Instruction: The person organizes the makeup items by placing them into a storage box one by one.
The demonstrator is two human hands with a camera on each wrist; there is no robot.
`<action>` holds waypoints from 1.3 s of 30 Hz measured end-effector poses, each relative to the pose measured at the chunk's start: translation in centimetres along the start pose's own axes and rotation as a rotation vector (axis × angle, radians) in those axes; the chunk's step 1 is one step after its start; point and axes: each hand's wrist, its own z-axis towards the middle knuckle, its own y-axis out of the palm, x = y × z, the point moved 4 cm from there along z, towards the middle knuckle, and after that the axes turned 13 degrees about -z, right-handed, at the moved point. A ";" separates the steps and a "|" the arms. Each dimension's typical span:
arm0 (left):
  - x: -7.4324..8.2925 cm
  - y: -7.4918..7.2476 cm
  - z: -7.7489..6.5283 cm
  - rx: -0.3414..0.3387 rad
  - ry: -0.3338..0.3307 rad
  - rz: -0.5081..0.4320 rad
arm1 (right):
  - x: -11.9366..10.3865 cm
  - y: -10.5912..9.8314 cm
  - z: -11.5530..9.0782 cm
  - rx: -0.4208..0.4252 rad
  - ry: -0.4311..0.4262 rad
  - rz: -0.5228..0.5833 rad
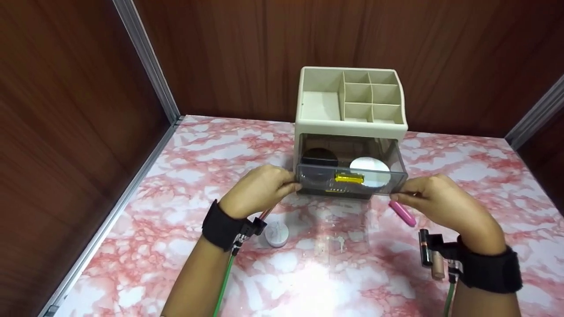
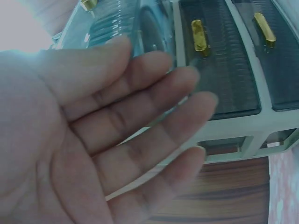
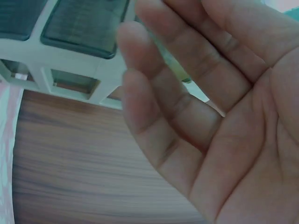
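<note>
The left grip (image 1: 262,190) and right grip (image 1: 449,202) each pinch a front corner of the smoked drawer (image 1: 327,180), which juts from the cream organizer (image 1: 352,127) on the desk (image 1: 150,211); moving both sides evenly and level should prevent jamming.

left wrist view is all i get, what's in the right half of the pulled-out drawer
Observer: A white round item lies in that half of the drawer.
Operator: ok and who's on the far corner
Observer: The right hand has its fingertips at the front right corner.
Operator: anything lying close to it
Observer: A pink tube lies on the marbled tabletop, just below the thumb in the head view.
</note>
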 end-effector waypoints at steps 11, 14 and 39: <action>-1.2 0.4 0.9 0.174 0.026 0.007 | 1.6 1.3 0.8 0.027 0.127 0.073; -1.6 0.8 1.1 0.203 0.031 -0.003 | 2.0 1.8 1.1 0.027 0.155 0.085; -2.4 1.5 2.2 0.528 0.084 -0.177 | 3.3 3.0 2.1 0.341 0.379 0.220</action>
